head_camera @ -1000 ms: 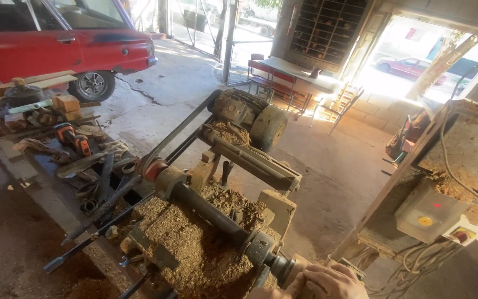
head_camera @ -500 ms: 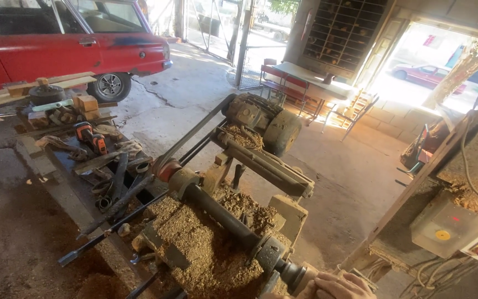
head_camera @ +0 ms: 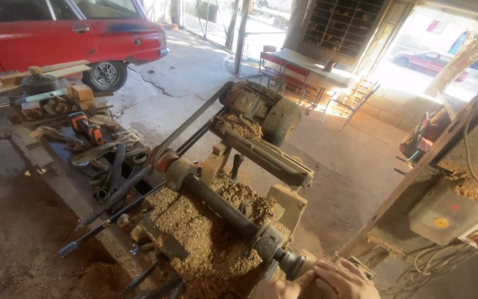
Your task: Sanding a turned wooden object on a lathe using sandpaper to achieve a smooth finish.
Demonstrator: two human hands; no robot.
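Observation:
A wood lathe (head_camera: 233, 182) covered in sawdust fills the middle, with a dark round workpiece (head_camera: 217, 202) mounted along it. Both my hands sit at the bottom edge by the tailstock end (head_camera: 283, 257). My right hand (head_camera: 344, 279) lies over a pale wooden part there, fingers curled. My left hand (head_camera: 280, 289) is beside it, mostly cut off by the frame, touching the same end. What exactly each hand grips is hidden.
A motor (head_camera: 261, 108) drives a long belt (head_camera: 189, 122). A bench at left holds an orange drill (head_camera: 87, 127), chisels and wood blocks. A red car (head_camera: 67, 39) stands behind. A switch box (head_camera: 449, 213) hangs at right. Table and chairs (head_camera: 305, 69) far back.
The view has tilted and shifted, so the lathe sits lower and more central. My hands stay at the tailstock end, with the left hand now showing beside the right.

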